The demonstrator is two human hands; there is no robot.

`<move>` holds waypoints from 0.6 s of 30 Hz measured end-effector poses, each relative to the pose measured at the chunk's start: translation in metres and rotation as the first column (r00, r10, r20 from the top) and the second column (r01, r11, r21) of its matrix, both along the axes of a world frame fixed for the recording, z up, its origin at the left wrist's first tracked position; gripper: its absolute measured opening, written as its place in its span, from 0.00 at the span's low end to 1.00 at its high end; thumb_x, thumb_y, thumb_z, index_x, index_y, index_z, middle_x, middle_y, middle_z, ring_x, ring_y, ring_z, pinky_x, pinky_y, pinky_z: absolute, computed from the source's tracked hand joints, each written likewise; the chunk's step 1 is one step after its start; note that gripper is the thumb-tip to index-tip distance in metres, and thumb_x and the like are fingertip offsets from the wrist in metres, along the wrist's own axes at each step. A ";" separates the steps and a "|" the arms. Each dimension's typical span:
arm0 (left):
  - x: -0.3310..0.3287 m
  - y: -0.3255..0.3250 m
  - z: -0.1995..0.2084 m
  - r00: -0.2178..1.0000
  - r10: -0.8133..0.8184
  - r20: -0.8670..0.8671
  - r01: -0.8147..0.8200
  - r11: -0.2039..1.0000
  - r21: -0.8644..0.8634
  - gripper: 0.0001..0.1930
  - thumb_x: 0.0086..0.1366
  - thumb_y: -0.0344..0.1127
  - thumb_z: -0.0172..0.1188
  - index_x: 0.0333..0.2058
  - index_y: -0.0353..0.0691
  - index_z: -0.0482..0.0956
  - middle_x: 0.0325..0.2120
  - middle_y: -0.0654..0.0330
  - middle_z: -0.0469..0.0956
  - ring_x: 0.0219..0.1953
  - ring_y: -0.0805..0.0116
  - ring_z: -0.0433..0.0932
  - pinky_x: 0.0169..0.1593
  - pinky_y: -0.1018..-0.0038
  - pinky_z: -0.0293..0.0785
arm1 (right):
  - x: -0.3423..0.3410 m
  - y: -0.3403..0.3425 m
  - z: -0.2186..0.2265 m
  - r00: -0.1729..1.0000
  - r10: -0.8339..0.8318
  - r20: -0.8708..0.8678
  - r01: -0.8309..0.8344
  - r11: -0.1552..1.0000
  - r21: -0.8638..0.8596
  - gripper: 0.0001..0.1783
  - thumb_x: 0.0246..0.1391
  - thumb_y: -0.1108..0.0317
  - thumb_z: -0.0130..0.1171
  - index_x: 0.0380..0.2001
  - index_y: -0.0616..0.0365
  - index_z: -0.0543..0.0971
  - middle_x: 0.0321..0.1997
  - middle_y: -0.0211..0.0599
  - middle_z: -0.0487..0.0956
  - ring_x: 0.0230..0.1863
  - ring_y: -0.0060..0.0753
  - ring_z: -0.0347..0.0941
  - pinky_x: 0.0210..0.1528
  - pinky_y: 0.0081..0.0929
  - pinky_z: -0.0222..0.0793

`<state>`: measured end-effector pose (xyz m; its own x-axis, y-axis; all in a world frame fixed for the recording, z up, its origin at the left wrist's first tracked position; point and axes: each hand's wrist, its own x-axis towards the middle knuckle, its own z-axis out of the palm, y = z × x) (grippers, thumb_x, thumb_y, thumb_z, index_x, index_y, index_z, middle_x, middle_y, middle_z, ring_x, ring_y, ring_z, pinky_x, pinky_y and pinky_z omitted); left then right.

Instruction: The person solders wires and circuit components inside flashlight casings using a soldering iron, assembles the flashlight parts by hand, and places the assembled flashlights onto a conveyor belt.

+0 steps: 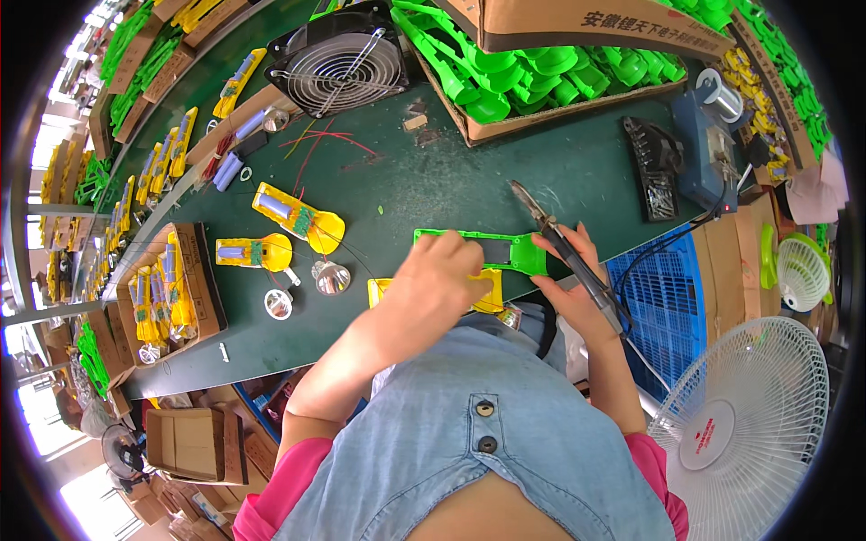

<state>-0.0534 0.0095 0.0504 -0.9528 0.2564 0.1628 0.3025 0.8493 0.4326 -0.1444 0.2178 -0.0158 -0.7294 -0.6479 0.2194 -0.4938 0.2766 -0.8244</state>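
- Green casing (526,256): centre of frame, hollow side up, presumably to expose its inside.
- Yellow shell (493,290): just below it in frame, partly covered by the left hand (435,287).
- Left hand: fingers curled over both, perhaps steadying; grip hidden, cannot tell.
- Right hand (578,312): closed around iron (578,265), tip toward upper frame, apparently keeping it off the plastic; fingertips by the casing's right end.

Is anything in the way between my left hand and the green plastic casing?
Nothing visible is. Your left hand overlaps the green casing in this view; the yellow piece sits nearer you, partly covered by that hand. I can't tell what's hidden underneath.
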 end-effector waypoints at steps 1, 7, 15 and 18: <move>0.000 0.004 -0.006 0.999 -0.033 0.019 0.034 0.999 -0.041 0.11 0.43 0.29 0.54 0.28 0.42 0.79 0.29 0.62 0.69 0.36 0.64 0.67 0.41 0.70 0.63 | -0.001 0.000 0.000 1.000 0.000 0.000 0.000 1.000 0.000 0.30 0.39 0.73 0.62 0.48 0.56 0.62 0.44 0.30 0.77 0.50 0.36 0.68 0.64 0.45 0.40; 0.000 0.006 -0.032 0.998 -0.063 -0.008 0.063 0.997 0.048 0.06 0.44 0.30 0.56 0.24 0.40 0.76 0.34 0.61 0.69 0.39 0.64 0.67 0.44 0.69 0.62 | -0.001 0.001 0.001 1.000 0.026 -0.014 -0.026 1.000 0.011 0.31 0.40 0.73 0.62 0.48 0.56 0.61 0.45 0.31 0.76 0.51 0.36 0.68 0.64 0.45 0.39; -0.002 0.011 -0.051 0.972 0.227 -0.052 -0.201 0.931 0.304 0.02 0.47 0.28 0.58 0.22 0.41 0.73 0.20 0.63 0.70 0.26 0.63 0.70 0.34 0.69 0.62 | -0.002 -0.009 -0.003 0.998 0.038 -0.040 -0.039 0.999 -0.009 0.31 0.36 0.75 0.64 0.48 0.57 0.65 0.46 0.35 0.74 0.51 0.38 0.67 0.62 0.41 0.50; -0.004 0.015 -0.050 0.942 0.329 -0.071 -0.315 0.935 0.165 0.02 0.47 0.28 0.57 0.22 0.40 0.74 0.20 0.61 0.70 0.23 0.60 0.70 0.32 0.68 0.63 | -0.005 -0.020 -0.002 0.987 0.139 -0.082 -0.142 0.989 -0.030 0.31 0.35 0.75 0.64 0.47 0.58 0.66 0.47 0.37 0.73 0.52 0.39 0.66 0.61 0.41 0.52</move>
